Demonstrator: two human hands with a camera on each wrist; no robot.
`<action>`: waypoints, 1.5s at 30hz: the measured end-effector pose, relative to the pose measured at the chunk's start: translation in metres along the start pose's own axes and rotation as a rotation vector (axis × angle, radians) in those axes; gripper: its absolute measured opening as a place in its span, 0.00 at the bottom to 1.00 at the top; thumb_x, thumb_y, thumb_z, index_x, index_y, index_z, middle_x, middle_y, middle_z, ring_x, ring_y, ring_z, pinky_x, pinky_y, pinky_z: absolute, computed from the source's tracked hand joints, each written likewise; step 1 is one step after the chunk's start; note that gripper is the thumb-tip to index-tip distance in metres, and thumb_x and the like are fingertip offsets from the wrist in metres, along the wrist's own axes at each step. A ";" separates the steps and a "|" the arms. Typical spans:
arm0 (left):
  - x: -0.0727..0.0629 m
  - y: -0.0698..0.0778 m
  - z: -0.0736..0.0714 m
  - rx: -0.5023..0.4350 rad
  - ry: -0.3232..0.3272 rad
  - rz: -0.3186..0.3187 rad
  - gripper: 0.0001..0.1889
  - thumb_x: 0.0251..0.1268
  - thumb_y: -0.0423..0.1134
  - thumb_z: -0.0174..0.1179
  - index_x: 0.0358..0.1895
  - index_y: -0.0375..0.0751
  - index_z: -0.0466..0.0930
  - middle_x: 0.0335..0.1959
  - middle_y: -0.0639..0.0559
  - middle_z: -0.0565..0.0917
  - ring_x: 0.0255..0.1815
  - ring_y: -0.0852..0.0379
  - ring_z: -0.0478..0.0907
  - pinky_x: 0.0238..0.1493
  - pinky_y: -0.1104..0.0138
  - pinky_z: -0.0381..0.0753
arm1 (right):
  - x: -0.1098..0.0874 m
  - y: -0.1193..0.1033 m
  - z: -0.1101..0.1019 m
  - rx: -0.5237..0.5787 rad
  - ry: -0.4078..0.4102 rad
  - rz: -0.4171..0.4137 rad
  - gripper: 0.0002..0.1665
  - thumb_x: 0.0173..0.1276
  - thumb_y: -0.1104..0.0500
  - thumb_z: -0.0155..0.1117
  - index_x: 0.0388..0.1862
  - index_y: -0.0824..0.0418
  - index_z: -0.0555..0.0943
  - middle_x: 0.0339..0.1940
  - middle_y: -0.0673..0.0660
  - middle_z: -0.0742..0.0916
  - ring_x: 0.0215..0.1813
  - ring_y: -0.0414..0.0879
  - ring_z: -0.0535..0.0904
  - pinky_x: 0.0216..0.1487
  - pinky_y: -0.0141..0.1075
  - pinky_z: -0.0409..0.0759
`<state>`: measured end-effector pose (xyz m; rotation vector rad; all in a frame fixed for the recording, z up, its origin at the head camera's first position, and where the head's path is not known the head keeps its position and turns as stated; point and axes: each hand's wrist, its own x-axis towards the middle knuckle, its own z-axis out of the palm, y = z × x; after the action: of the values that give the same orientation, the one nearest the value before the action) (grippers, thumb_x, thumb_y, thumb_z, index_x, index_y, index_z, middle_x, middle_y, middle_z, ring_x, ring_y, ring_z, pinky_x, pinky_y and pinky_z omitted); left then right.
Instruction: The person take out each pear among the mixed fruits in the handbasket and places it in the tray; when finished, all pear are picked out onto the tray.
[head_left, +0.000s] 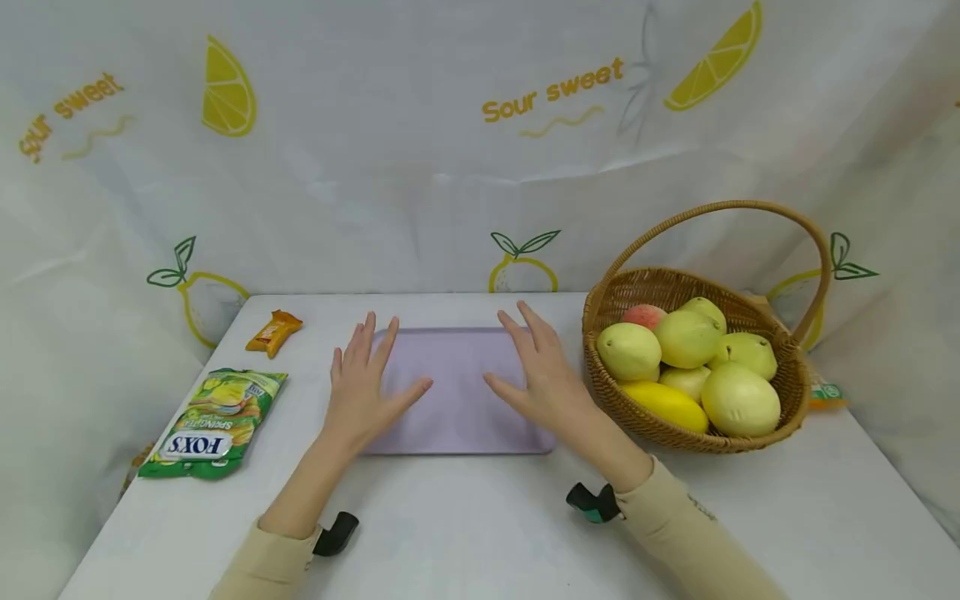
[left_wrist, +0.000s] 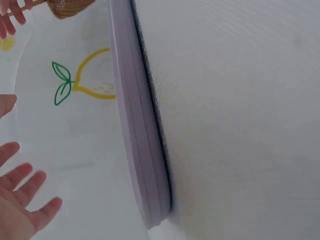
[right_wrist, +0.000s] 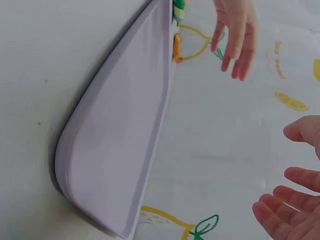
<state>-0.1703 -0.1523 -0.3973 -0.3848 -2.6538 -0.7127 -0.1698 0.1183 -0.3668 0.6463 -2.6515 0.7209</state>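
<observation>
A pale purple tray [head_left: 459, 392] lies flat in the middle of the white table. Over its left end hovers my left hand [head_left: 363, 392], fingers spread and holding nothing. My right hand [head_left: 542, 379] is above the tray's right end, its fingers also apart and nothing in them. In the left wrist view the tray's side wall [left_wrist: 142, 135] runs from top to bottom, with the left fingers [left_wrist: 31, 189] raised off it. The right wrist view shows the tray [right_wrist: 117, 110] at a slant, and the right hand [right_wrist: 295, 200] well away from its surface.
On the right stands a wicker basket [head_left: 652, 425] with a tall handle, filled with several green fruits, a yellow one and a reddish one. To the left lie a green FOX'S packet [head_left: 213, 423] and a small orange wrapped snack [head_left: 274, 333]. Another packet [head_left: 827, 393] shows partly behind the basket.
</observation>
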 end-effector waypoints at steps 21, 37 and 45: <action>-0.054 -0.075 0.003 -0.439 -0.362 -0.201 0.57 0.54 0.53 0.71 0.79 0.45 0.40 0.80 0.41 0.36 0.78 0.36 0.36 0.67 0.33 0.42 | -0.017 0.066 -0.137 -0.032 -0.270 -0.076 0.29 0.65 0.57 0.70 0.62 0.65 0.73 0.59 0.61 0.78 0.57 0.57 0.76 0.55 0.54 0.75; -0.052 -0.080 0.018 -0.347 -0.368 -0.121 0.61 0.47 0.54 0.75 0.79 0.47 0.42 0.79 0.39 0.34 0.76 0.29 0.33 0.62 0.27 0.39 | -0.014 0.080 -0.127 0.025 -0.413 -0.047 0.44 0.55 0.65 0.75 0.69 0.67 0.66 0.61 0.63 0.71 0.60 0.55 0.68 0.55 0.52 0.74; -0.048 -0.076 0.020 -0.349 -0.377 -0.103 0.60 0.46 0.54 0.75 0.79 0.44 0.44 0.79 0.39 0.34 0.76 0.31 0.34 0.64 0.29 0.37 | -0.020 0.088 -0.123 -0.016 -0.340 -0.021 0.44 0.51 0.66 0.77 0.67 0.65 0.69 0.57 0.62 0.77 0.55 0.55 0.72 0.50 0.51 0.77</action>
<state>-0.1597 -0.2127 -0.4656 -0.5221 -2.9105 -1.2542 -0.1743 0.2591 -0.3090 0.8580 -2.9467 0.6311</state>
